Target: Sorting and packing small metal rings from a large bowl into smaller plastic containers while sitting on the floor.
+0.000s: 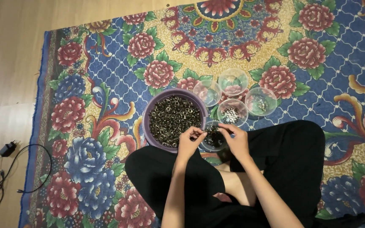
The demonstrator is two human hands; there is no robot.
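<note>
While I sit cross-legged, my left hand (189, 140) and right hand (234, 137) pinch fingers together on small metal eyelets above a clear cup (213, 138), at five o'clock of the purple bowl (149, 110) of eyelets, close for sorting.

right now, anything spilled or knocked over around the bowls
Nothing stands out. The purple bowl and clear cups sit upright on the rug, no rings spilled. Both hands, left hand and right hand, meet over the nearest cup.

purple bowl (148, 110), blue floral rug (106, 84), black trousers (292, 156)
</note>
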